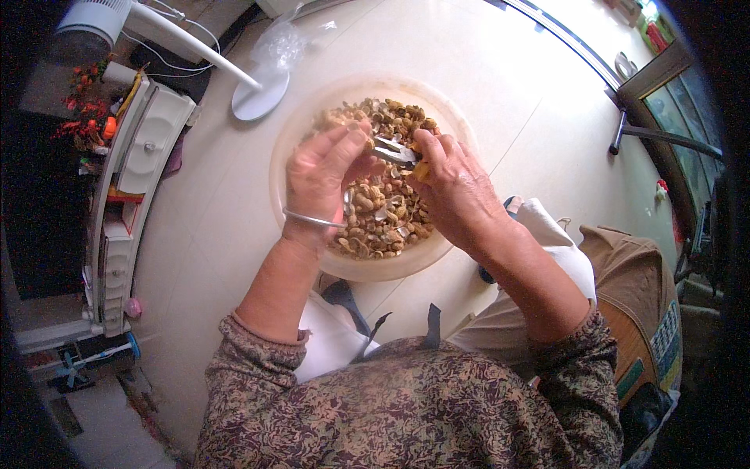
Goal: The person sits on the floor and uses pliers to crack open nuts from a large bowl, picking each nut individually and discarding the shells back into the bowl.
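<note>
A wide, pale plastic basin [375, 274] stands on the floor before me, holding a heap of peanuts and broken shells [381, 217]. Over it, my right hand [460, 182] grips metal pliers [395, 152] with yellow handles, their jaws parted and pointing left. My left hand [319, 167], with a silver bangle [313, 218] at the wrist, pinches a small tan piece [370, 143], apparently a peanut, close to the jaw tips. The fingers hide much of that piece. Most of the pliers' handles are covered by my right hand.
A white stand with a round base [261, 97] rises beyond the basin at the left, beside a clear plastic bag [281, 44]. A white drawer cabinet [153, 140] lines the left side. Metal-framed furniture [650, 132] is at the right.
</note>
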Tool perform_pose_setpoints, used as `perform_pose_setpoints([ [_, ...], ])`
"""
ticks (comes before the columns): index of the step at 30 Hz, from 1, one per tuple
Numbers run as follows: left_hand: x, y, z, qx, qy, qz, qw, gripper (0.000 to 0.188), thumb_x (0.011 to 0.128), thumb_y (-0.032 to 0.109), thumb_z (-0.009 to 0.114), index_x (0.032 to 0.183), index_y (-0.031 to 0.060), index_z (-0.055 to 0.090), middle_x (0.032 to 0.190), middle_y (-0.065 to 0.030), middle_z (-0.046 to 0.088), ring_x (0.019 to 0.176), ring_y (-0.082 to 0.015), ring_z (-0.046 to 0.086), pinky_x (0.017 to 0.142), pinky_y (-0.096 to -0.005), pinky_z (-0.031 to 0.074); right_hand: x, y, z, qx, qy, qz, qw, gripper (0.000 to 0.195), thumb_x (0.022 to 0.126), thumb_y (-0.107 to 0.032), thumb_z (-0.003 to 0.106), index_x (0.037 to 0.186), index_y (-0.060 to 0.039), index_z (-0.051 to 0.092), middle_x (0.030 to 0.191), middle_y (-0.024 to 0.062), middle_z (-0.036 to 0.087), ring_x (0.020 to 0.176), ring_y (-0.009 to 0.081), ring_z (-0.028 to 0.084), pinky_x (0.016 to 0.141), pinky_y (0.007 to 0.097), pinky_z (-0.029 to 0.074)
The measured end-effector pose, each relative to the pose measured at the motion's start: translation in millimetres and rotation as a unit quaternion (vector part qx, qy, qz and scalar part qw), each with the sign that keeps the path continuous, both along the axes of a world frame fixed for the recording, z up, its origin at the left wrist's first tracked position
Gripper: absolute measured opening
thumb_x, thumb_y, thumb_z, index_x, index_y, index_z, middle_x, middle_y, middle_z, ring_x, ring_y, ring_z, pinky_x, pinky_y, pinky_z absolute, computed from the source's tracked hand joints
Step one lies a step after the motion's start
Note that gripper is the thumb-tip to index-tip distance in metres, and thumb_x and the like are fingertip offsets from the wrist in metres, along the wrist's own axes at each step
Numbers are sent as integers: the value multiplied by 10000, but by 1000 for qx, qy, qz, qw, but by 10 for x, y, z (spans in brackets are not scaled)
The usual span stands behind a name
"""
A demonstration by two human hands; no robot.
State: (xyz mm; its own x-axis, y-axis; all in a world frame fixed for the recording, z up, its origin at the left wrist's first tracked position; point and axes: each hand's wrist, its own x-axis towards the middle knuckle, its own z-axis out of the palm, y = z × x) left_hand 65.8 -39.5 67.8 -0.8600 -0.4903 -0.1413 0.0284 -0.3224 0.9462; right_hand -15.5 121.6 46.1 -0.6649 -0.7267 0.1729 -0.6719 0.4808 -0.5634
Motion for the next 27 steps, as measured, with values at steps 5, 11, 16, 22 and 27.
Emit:
perform_pose_setpoints([
  [5, 17, 72, 21, -20, 1, 18, 1000, 238, 905, 108, 605, 1097, -29, 635, 1001, -88, 672, 825, -138, 656, 703, -280, 590, -40, 6, 61, -1, 56, 6, 998, 497, 822, -98, 667, 1260, -33, 440, 1145, 198, 550, 1077, 353, 541, 891, 434, 452],
  [11, 29, -5, 19, -22, 0, 5, 1000, 253, 908, 118, 600, 1114, -24, 632, 942, -65, 659, 813, -133, 650, 706, -289, 593, 25, -38, 95, 35, -126, 22, 991, 358, 888, -131, 616, 1199, -27, 473, 978, 178, 620, 905, 345, 613, 767, 420, 490],
  [16, 26, -73, -14, 18, 13, -15, 1000, 228, 909, 129, 593, 1080, -19, 631, 953, -85, 643, 824, -157, 660, 707, -304, 598, 14, -16, 131, -48, -416, 93, 903, 259, 951, -185, 560, 1147, -23, 510, 864, 115, 636, 811, 213, 631, 688, 364, 497],
  [22, 19, -158, 14, -122, -17, -29, 992, 208, 900, 101, 634, 1066, -24, 616, 932, -78, 650, 808, -161, 654, 698, -285, 593, -142, 60, 188, -7, -209, -45, 977, 276, 960, -237, 554, 1157, -45, 532, 810, 123, 655, 728, 194, 637, 604, 344, 505],
  [27, 45, -134, 19, -642, 56, -33, 764, 185, 811, 17, 699, 995, 20, 677, 939, -84, 627, 810, -156, 636, 689, -269, 546, -179, 115, 213, -12, -198, -46, 979, 303, 953, -267, 566, 1160, -48, 539, 794, 136, 656, 693, 198, 643, 563, 358, 490],
])
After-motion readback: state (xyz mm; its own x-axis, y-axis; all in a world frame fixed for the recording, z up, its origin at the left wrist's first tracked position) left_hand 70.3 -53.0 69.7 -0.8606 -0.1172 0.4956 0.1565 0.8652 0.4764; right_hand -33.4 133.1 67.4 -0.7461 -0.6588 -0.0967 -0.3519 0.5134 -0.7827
